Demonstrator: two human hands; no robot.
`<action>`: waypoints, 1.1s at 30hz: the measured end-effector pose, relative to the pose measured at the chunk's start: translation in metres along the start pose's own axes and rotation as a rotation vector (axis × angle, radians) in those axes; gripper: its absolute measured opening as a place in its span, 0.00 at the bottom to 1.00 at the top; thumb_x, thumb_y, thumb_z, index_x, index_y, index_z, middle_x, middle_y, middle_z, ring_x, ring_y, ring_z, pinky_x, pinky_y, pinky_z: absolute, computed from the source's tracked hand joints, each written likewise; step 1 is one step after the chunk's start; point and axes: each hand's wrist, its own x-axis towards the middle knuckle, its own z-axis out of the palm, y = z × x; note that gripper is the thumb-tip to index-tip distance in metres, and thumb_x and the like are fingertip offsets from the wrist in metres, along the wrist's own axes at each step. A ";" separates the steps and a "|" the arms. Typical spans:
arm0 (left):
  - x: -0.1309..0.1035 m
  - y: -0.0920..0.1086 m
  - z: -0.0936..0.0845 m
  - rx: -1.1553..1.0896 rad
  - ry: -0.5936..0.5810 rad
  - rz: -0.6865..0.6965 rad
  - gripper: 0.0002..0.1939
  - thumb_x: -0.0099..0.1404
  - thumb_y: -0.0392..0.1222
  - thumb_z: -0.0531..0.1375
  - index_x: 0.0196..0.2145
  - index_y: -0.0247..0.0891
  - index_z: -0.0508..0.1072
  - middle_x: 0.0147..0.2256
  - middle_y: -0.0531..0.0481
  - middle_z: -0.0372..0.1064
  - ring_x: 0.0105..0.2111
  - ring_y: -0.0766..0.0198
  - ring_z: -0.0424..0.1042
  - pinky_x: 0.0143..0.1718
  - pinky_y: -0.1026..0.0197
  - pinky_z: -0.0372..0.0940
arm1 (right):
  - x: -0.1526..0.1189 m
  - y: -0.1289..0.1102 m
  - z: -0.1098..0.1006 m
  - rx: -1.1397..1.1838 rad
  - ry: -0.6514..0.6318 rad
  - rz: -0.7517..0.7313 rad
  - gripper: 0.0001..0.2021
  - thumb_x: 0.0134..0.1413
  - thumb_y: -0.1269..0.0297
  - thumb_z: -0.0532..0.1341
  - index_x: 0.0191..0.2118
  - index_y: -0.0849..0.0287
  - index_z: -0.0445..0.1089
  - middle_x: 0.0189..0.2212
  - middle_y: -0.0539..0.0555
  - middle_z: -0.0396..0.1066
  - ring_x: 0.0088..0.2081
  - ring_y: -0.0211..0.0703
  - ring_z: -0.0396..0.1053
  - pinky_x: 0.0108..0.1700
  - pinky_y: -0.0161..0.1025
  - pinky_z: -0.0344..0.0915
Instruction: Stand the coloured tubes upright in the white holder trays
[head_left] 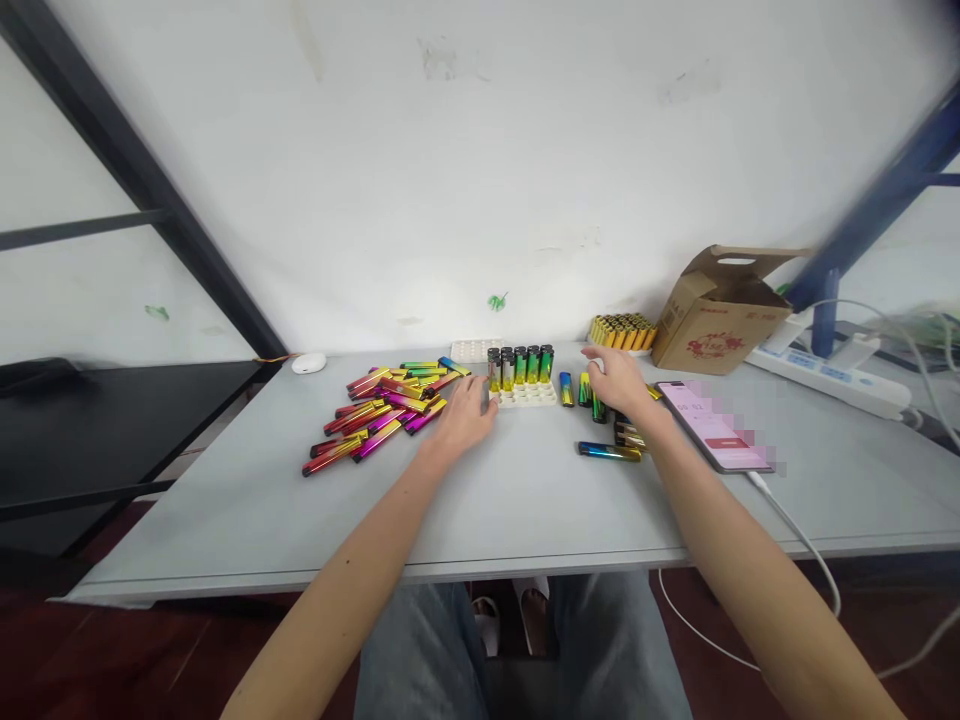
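My left hand (466, 410) is at the left end of a white holed tray (525, 398), its fingers beside the tray's edge; I cannot make out anything in it. Several green and yellow lighters (533, 364) with black tops stand upright in the tray. To the left lies a loose pile of red, purple and gold lighters (386, 404). My right hand (616, 380) is over a few green lighters (585, 388), fingers bent; whether it grips one is unclear. A blue lighter (565, 388) lies between the tray and that hand, and a blue-gold lighter (609, 452) lies nearer the front.
An empty white tray (477, 349) rests against the wall. At the back right are a tray of upright yellow lighters (622, 332) and an open cardboard box (720, 322). A phone (716, 428) with a cable, a power strip (832, 380) and a white case (308, 363) are also there.
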 end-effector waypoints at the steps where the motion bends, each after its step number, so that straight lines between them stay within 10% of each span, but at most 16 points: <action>1: 0.000 0.000 0.000 0.003 -0.002 0.002 0.18 0.68 0.41 0.52 0.53 0.32 0.64 0.53 0.36 0.64 0.57 0.49 0.62 0.60 0.48 0.58 | 0.000 0.004 -0.001 -0.045 -0.065 0.011 0.20 0.56 0.70 0.52 0.51 0.65 0.73 0.50 0.62 0.74 0.52 0.56 0.69 0.55 0.49 0.61; 10: -0.001 -0.002 0.001 0.015 -0.016 0.008 0.17 0.68 0.42 0.52 0.52 0.34 0.64 0.53 0.36 0.64 0.57 0.49 0.61 0.58 0.47 0.59 | -0.007 0.000 -0.004 -0.199 -0.316 -0.213 0.31 0.53 0.45 0.58 0.56 0.63 0.69 0.54 0.62 0.70 0.59 0.62 0.61 0.60 0.54 0.55; 16: -0.001 0.000 -0.001 0.019 -0.029 -0.001 0.17 0.68 0.42 0.52 0.52 0.35 0.64 0.53 0.37 0.64 0.58 0.49 0.61 0.58 0.48 0.59 | -0.008 0.000 0.001 -0.208 -0.335 -0.257 0.25 0.55 0.54 0.57 0.55 0.61 0.71 0.56 0.60 0.69 0.59 0.59 0.60 0.60 0.52 0.54; 22: 0.000 -0.001 0.001 0.016 -0.027 0.012 0.16 0.68 0.42 0.52 0.52 0.35 0.64 0.52 0.37 0.64 0.58 0.49 0.61 0.59 0.47 0.58 | -0.012 -0.011 0.008 -0.302 -0.235 -0.084 0.20 0.59 0.60 0.52 0.48 0.65 0.74 0.57 0.64 0.67 0.64 0.61 0.53 0.61 0.51 0.53; 33: 0.000 -0.003 0.001 0.018 -0.019 0.018 0.16 0.68 0.43 0.52 0.51 0.35 0.64 0.52 0.37 0.64 0.57 0.49 0.62 0.58 0.47 0.60 | -0.015 -0.025 0.017 -0.220 -0.075 0.091 0.15 0.49 0.51 0.61 0.29 0.59 0.76 0.40 0.64 0.74 0.47 0.60 0.69 0.48 0.50 0.64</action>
